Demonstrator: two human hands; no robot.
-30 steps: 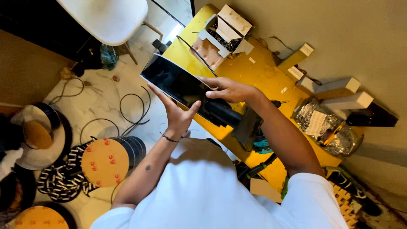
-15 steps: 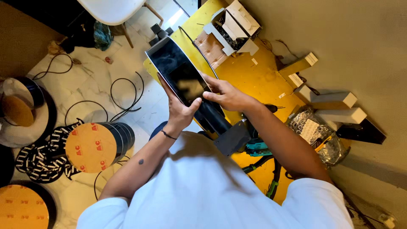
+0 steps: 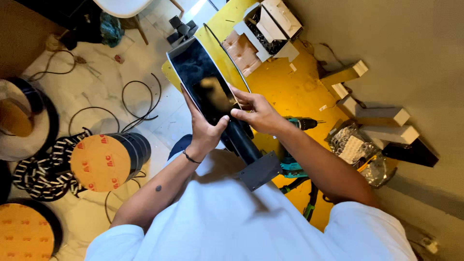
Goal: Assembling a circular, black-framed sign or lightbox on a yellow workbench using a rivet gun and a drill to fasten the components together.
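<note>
I hold a long, flat black panel [image 3: 200, 79] with a glossy face and a pale rim; a black tube and a grey square base plate [image 3: 261, 171] extend from its near end. My left hand [image 3: 203, 130] grips the panel from below along its left edge, a thin band on the wrist. My right hand [image 3: 258, 113] rests on the panel's right side, fingers pressed on the glossy face. The panel tilts away from me over the edge of a yellow table [image 3: 290, 92].
On the yellow table lie an open cardboard box [image 3: 263, 29], a teal cordless drill [image 3: 299, 124], wooden blocks [image 3: 382, 116] and a plastic bag of small parts [image 3: 353, 147]. On the floor stand tape rolls [image 3: 104, 162], loose black cables [image 3: 140, 101] and a white chair [image 3: 121, 7].
The panel has swung from lying crosswise to pointing away from me, and it looks nearer. Both hands have stayed on it, shifting their grip toward its near end.
</note>
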